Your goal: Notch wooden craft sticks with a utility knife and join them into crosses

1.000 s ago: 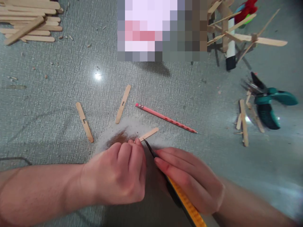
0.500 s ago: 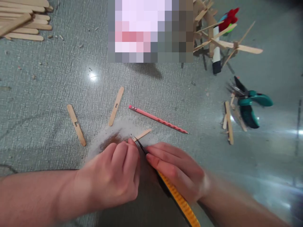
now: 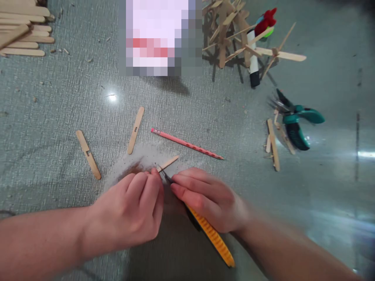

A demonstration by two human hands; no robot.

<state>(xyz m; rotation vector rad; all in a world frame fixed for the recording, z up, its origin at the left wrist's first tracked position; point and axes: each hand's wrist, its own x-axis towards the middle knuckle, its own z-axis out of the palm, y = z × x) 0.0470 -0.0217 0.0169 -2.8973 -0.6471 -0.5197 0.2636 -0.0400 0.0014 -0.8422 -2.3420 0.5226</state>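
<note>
Pinched between the fingers of my left hand (image 3: 131,210) is a small wooden stick (image 3: 170,162), its rounded end pointing up and right. My right hand (image 3: 206,199) is wrapped round a yellow and black utility knife (image 3: 215,240). The knife's dark blade touches the stick close to my left fingertips. Pale dust (image 3: 149,150) lies on the surface around them. Two notched sticks lie to the left: one (image 3: 88,155) farther out, the other (image 3: 136,130) nearer the middle. A pink pencil (image 3: 187,143) rests beyond my hands.
Several wooden sticks (image 3: 26,33) are piled at the far left. Green-handled pliers (image 3: 293,117) lie at the right beside stick scraps (image 3: 274,146). At the back stand a wooden stick structure (image 3: 222,35), a white marker (image 3: 253,58), a red object (image 3: 266,21) and a blurred-out item (image 3: 158,31).
The whole view has shifted, so things on the surface appear farther left. Both hands keep their hold on the stick and knife, and more of the knife's rear end shows.
</note>
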